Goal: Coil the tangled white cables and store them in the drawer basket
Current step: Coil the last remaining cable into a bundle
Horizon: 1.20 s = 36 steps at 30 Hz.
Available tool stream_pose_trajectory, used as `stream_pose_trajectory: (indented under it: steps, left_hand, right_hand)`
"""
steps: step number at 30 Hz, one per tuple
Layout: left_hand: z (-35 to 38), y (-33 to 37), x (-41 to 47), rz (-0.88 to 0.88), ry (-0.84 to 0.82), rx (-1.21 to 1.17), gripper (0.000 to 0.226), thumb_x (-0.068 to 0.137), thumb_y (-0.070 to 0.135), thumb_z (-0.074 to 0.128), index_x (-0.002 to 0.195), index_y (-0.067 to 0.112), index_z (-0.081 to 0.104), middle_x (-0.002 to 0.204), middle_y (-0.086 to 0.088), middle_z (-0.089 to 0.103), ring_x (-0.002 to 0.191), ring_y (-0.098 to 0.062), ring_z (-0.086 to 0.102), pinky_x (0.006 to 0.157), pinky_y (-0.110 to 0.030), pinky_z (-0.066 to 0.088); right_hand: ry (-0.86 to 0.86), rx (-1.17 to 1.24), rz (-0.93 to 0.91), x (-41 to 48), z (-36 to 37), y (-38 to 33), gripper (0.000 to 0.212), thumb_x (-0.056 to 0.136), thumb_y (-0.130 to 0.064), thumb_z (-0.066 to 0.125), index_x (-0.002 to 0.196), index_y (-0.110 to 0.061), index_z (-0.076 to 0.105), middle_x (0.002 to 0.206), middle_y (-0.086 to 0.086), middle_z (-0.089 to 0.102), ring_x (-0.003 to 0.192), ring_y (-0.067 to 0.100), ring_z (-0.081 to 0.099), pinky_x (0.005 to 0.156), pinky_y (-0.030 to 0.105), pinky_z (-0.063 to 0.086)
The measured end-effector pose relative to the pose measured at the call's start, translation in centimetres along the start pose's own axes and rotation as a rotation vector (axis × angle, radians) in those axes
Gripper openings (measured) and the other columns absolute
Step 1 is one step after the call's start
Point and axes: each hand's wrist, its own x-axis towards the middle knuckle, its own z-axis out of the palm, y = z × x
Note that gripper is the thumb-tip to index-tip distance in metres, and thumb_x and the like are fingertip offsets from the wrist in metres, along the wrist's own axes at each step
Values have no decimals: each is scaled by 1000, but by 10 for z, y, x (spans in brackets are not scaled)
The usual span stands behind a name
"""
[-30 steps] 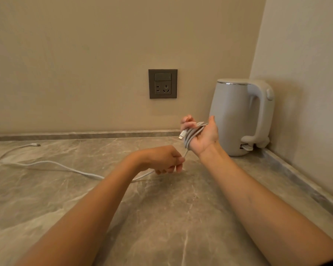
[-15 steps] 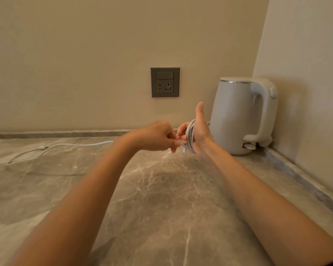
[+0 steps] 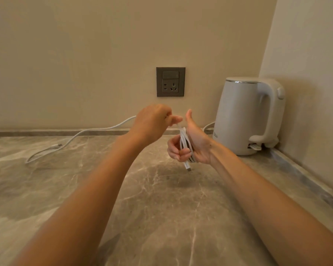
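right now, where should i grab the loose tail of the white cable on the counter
Pinch the white cable just behind its plug, coming straight down from above: that end lies flat on the counter, doubled back beside its own strand.

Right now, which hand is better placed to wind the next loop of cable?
The left hand: it pinches the loose white cable just above the coil. The right hand is busy holding that coil.
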Motion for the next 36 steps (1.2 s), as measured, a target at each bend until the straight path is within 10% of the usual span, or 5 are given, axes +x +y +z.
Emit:
stream_pose_trajectory:
  steps: [10,22,29,36]
  left_hand:
    - [19,-1,-3,-99,-63,-480,36,97,32,43,79,6,62,59,2,51,55,-9,44,58,-26,37]
    - [32,4,-15,-383,-471,-949,25,96,15,36,82,8,55,59,-6,49,37,-6,24,36,-15,18]
    - [34,11,-22,-281,-815,-598,37,102,26,28,81,9,53,45,3,38,42,-9,25,40,-17,23]
    - [10,16,-19,-197,-992,-414,30,101,20,35,83,9,57,48,3,41,38,-6,26,38,-16,23]
  right_hand:
    - [-637,387,-178,3,0,-4,107,72,-82,-3,67,3,62,61,15,64,31,7,23,32,14,23]
    - [-628,799,-368,2,-6,-7,96,72,-79,22,72,11,57,70,29,59,39,16,31,45,25,38]
    - [128,921,-565,-8,-6,-14,88,86,-76,16,48,-3,48,46,10,42,28,9,31,28,14,29]
    - [402,685,-529,-5,-8,-11,92,84,-77,19,44,0,49,47,15,48,30,11,34,29,16,27]
